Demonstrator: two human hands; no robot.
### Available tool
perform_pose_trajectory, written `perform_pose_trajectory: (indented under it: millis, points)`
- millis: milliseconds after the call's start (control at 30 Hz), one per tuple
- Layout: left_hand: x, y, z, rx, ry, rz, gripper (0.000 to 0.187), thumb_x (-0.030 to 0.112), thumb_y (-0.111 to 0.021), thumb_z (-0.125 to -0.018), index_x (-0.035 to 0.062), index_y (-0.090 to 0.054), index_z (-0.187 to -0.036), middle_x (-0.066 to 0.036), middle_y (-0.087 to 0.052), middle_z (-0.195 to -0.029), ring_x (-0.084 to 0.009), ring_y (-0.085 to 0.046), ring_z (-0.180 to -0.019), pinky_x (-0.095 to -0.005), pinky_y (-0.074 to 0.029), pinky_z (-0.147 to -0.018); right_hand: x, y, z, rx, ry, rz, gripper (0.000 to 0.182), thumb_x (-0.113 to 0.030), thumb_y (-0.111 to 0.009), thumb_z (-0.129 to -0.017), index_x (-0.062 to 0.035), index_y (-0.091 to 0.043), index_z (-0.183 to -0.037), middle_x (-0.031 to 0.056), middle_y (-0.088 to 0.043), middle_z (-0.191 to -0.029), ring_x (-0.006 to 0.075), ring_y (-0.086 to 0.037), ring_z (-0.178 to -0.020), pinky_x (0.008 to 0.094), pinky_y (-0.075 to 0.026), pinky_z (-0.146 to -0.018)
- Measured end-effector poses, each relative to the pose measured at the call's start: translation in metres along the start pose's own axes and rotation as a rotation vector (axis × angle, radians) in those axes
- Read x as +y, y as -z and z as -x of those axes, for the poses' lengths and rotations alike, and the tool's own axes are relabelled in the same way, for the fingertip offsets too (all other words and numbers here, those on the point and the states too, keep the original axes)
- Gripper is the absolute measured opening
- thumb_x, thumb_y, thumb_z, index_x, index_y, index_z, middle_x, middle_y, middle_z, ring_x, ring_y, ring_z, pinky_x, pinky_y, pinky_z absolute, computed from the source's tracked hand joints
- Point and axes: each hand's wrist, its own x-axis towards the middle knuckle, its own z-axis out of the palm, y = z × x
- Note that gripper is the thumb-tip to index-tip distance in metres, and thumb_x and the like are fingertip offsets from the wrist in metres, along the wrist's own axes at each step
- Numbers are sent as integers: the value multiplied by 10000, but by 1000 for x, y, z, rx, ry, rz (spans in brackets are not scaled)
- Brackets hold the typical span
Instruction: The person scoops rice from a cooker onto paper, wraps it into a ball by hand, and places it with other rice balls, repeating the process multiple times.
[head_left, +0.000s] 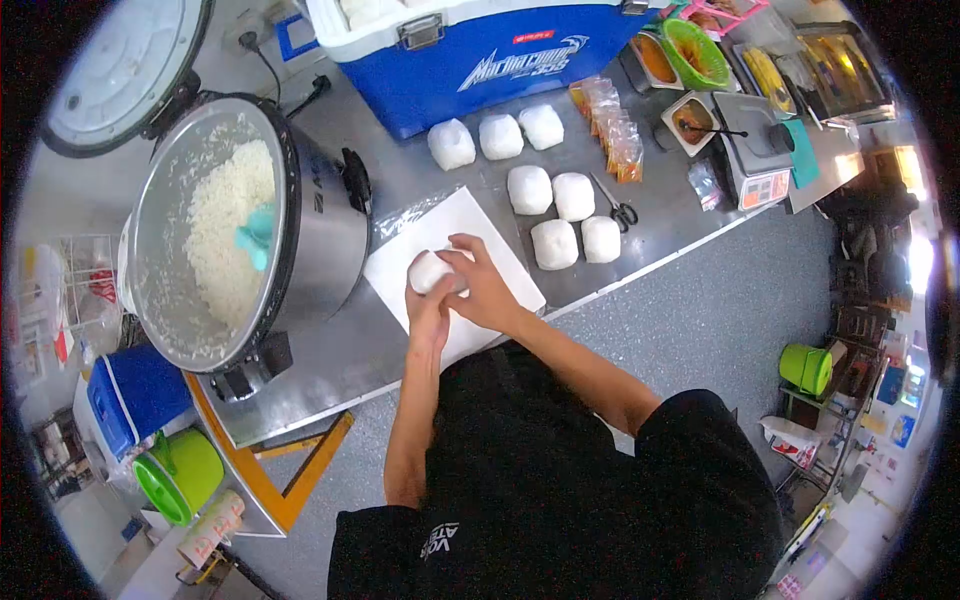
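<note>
Between my two hands is a white wrapped rice packet [429, 271], over a white board or sheet [462, 215] on the steel table. My left hand [428, 315] curls round the packet's near left side. From the right, my right hand [484, 288] grips the same packet with bent fingers; part of it is hidden by them. To the left, a large open rice cooker [325, 215] holds white rice [225, 220] and a teal scoop [257, 238]. Several similar white packets [555, 244] sit in groups right of and beyond the board, with black-handled scissors [624, 214] beside them.
A blue cooler box [420, 85] stands at the table's back. Small sauce packets [608, 125], food trays [690, 122], a green basket [697, 58] and a weighing scale [757, 145] line the right. Green buckets [180, 475] [806, 368] stand off both sides.
</note>
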Motion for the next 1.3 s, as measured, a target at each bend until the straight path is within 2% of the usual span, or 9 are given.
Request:
perform_pose_trajectory:
  millis: [133, 367, 533, 600, 767, 833, 967, 1133, 1300]
  points:
    - [14, -8, -1, -237, -207, -589, 838, 149, -839, -739, 100, -392, -1446, -159, -530, -1287, -308, -483, -1260, -449, -407, -1064, 12, 60, -20, -68, -426, 6, 762, -321, -856, -708, 58, -542, -1290, 263, -569, -1313, 358, -567, -1221, 404, -451, -1001]
    - [1, 58, -1, -246, -324, -1802, 902, 253, -832, -705, 132, -394, -1485, -216, -253, -1566, -400, -227, -1450, -526, -205, -1172, 173, 195, -92, 650, -294, 152, 657, -274, -875, -732, 21, -480, -1166, 133, -594, -1035, 227, -586, -933, 361, -494, -795]
    - [3, 58, -5, -266, -246, -1761, 897, 265, -828, -699, 154, -408, -1484, -193, -178, -1608, -392, -160, -1482, -552, -194, -1170, 205, 222, -115, -97, -768, 140, 471, -419, -758, -833, 18, -667, -985, 158, -640, -1055, 172, -594, -964, 325, -509, -786]
    - [6, 58, -9, -288, -266, -1740, 896, 263, -827, -697, 159, -412, -1483, -193, -177, -1609, -391, -166, -1482, -553, -197, -1170, 201, 217, -118, -91, -757, 168, 439, -403, -747, -835, 23, -682, -921, 181, -654, -1011, 208, -611, -953, 370, -508, -791]
    - [0, 57, -6, -290, -273, -1764, 868, 258, -803, -711, 156, -414, -1480, -197, -167, -1606, -371, -156, -1489, -566, -199, -1168, 168, 193, -119, 178, -91, 1113, 451, -350, -695, -845, 24, -667, -1096, 281, -660, -1064, 426, -640, -951, 520, -499, -873]
    - [-3, 63, -8, -260, -277, -1810, 842, 253, -778, -728, 156, -411, -1480, -196, -159, -1607, -357, -137, -1496, -576, -191, -1169, 78, 161, -140, 256, -134, 506, 402, -273, -720, -854, 2, -667, -1143, 232, -669, -1041, 336, -659, -939, 424, -523, -839]
    - [-4, 52, 10, -281, -477, -1742, 757, 225, -719, -790, 144, -411, -1476, -230, -211, -1580, -384, -210, -1470, -577, -208, -1167, -113, 89, -160, 149, 164, 231, 207, -177, -699, -884, -38, -694, -1037, 127, -704, -976, 241, -679, -904, 383, -524, -774]
    - [76, 16, 76, -308, -892, -1394, 445, 158, -729, -803, 95, -623, -1231, -166, -525, -1370, -326, -554, -1199, -454, -463, -997, -247, -16, -193, -264, 547, 472, 189, -159, -737, -810, -24, -645, -903, 141, -697, -875, 307, -694, -815, 397, -541, -736]
    - [219, 36, 146, -74, -1364, -1318, 293, 132, -796, -726, 50, -695, -988, -58, -676, -902, -215, -664, -809, -344, -523, -715, -225, -129, -228, -787, 567, 1102, 187, -155, -679, -811, -14, -705, -931, 178, -716, -969, 319, -714, -861, 427, -560, -707]
